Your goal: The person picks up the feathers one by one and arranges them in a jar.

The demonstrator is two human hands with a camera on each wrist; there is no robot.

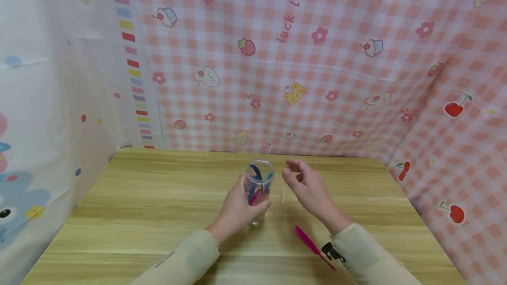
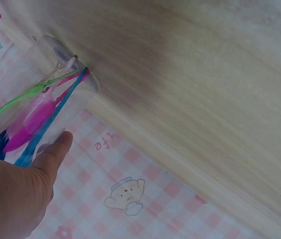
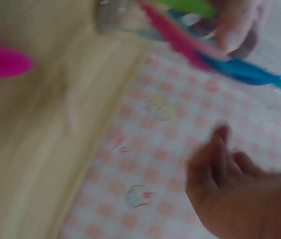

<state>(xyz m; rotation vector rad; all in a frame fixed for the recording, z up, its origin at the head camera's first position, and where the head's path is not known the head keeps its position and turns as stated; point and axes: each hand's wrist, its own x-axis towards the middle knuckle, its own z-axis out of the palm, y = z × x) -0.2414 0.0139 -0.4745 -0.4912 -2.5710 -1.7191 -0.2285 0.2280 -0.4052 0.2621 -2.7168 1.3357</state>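
Note:
My left hand (image 1: 235, 208) grips a clear plastic jar (image 1: 260, 162) around its side, thumb across the front. Inside stand several slim, leaf-shaped plastic pieces with thin stems: a blue one (image 1: 255, 172), a magenta one (image 2: 33, 127) and a green one (image 2: 18, 99). To the right of the jar, my right hand (image 1: 310, 190) is raised with loosely curled fingers and nothing visible between them. A loose magenta piece (image 1: 306, 239), with a pointed blade and thin stem, lies on the table below the right wrist. A thin pale sliver (image 1: 282, 199) shows between the hands.
The wood-grain table (image 1: 138, 214) runs back to a pink checked cloth (image 1: 245, 82) hung behind it. Another cloth (image 1: 451, 153) with cherries borders the right side, a white cloth (image 1: 39, 100) the left. A black clip (image 1: 333, 252) is at the right cuff.

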